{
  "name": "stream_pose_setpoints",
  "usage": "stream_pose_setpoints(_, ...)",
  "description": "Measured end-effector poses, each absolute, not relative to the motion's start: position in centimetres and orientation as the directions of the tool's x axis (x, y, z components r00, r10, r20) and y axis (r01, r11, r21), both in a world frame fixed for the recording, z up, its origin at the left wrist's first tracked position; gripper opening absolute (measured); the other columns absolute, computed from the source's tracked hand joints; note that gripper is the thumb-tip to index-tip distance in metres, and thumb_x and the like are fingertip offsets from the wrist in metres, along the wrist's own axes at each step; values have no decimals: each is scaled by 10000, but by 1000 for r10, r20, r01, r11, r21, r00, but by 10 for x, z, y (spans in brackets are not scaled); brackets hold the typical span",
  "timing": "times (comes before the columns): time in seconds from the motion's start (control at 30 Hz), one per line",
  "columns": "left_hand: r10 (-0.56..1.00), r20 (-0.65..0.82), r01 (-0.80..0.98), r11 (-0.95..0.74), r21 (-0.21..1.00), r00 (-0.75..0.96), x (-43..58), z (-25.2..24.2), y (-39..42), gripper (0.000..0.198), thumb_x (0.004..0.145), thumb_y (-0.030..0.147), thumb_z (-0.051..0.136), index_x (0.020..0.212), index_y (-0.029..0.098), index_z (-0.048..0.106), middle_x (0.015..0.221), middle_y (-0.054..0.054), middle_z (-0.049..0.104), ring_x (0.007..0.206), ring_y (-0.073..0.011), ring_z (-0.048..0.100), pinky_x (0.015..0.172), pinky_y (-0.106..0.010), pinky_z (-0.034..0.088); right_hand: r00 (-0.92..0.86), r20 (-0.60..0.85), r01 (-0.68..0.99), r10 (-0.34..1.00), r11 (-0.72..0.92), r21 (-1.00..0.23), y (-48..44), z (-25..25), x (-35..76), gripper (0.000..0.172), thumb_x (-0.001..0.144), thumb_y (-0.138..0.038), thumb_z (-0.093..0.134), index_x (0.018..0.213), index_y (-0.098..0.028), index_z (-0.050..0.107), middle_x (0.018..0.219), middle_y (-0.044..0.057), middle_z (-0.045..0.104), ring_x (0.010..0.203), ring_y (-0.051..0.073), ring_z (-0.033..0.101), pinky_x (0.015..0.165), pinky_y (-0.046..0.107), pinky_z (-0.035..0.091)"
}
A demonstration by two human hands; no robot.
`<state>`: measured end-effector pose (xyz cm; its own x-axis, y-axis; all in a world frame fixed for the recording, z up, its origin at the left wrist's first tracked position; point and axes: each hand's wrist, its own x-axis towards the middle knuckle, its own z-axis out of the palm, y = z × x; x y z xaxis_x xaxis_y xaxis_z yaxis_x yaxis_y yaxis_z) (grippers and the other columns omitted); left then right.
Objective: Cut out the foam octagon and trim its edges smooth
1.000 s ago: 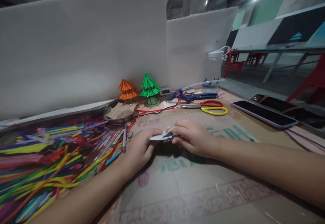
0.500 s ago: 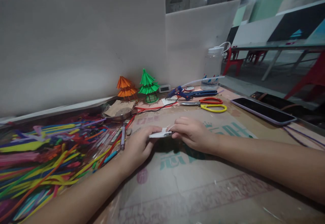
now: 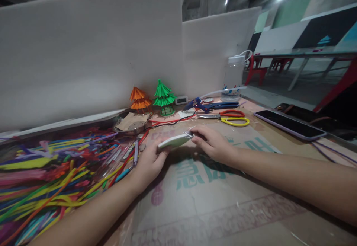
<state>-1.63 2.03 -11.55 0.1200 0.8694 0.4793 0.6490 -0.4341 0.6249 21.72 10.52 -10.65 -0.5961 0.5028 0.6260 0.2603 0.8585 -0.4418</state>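
Note:
My left hand point(image 3: 153, 159) grips the left end of a thin, flat white piece point(image 3: 174, 141) with a curved edge, held tilted just above the cardboard. At the piece's right end, the fingers of my right hand point(image 3: 214, 144) are pinched together around a small greyish bit that is too blurred to name. Beyond my hands stand a green paper-like tree point(image 3: 164, 99) and an orange one point(image 3: 139, 100). A pair of scissors point(image 3: 232, 117) with red and yellow handles lies past my right hand.
Colourful pipe cleaners point(image 3: 55, 171) are heaped at the left. Behind sit a round dish point(image 3: 132, 125), a blue glue gun point(image 3: 197, 104), blue pliers point(image 3: 223, 105) and a water bottle point(image 3: 233, 76). A phone point(image 3: 290, 124) lies at the right. White boards point(image 3: 92, 56) close off the back.
The white piece has tilted, so more of its broad face and curved edge shows. My right fingers have shifted slightly upward at its right end, and the view has tipped up a little.

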Motion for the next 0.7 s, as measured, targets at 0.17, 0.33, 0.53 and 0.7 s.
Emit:
stream_pose_setpoints(0.17, 880, 450, 691, -422, 587, 155, -19, -116, 20, 244, 970, 254, 452, 1132, 208, 629, 1062, -55, 714, 1008, -219, 659, 896, -344, 505, -632, 641, 243, 435, 897, -369, 103, -106, 219, 243, 987, -316, 488, 1092, -148, 629, 951, 103, 681, 851, 217, 608, 767, 352, 483)
stream_pose_setpoints(0.33, 854, 473, 715, -469, 519, 217, -21, -120, 20, 249, 969, 231, 461, 1164, 219, 616, 1157, -69, 705, 1085, -226, 649, 950, -368, 487, -682, 634, 221, 364, 929, -296, 101, -106, 220, 253, 996, -330, 490, 1113, -158, 634, 966, 97, 685, 872, 215, 601, 791, 357, 473)
stream_pose_setpoints(0.53, 848, 472, 727, -480, 492, 241, -22, -121, 20, 248, 974, 230, 449, 1161, 222, 612, 1145, -68, 709, 1079, -222, 656, 954, -360, 494, -711, 631, 212, 312, 950, -230, 98, -104, 221, 275, 1005, -337, 481, 1137, -155, 637, 963, 100, 679, 878, 216, 598, 770, 347, 474)
stream_pose_setpoints(0.7, 843, 478, 746, -480, 462, 246, -23, -122, 20, 252, 972, 228, 449, 1169, 222, 606, 1157, -65, 707, 1088, -219, 656, 961, -355, 492, -725, 621, 206, 299, 954, -220, 100, -105, 221, 282, 1015, -345, 464, 1120, -160, 649, 950, 97, 682, 864, 211, 594, 752, 335, 466)
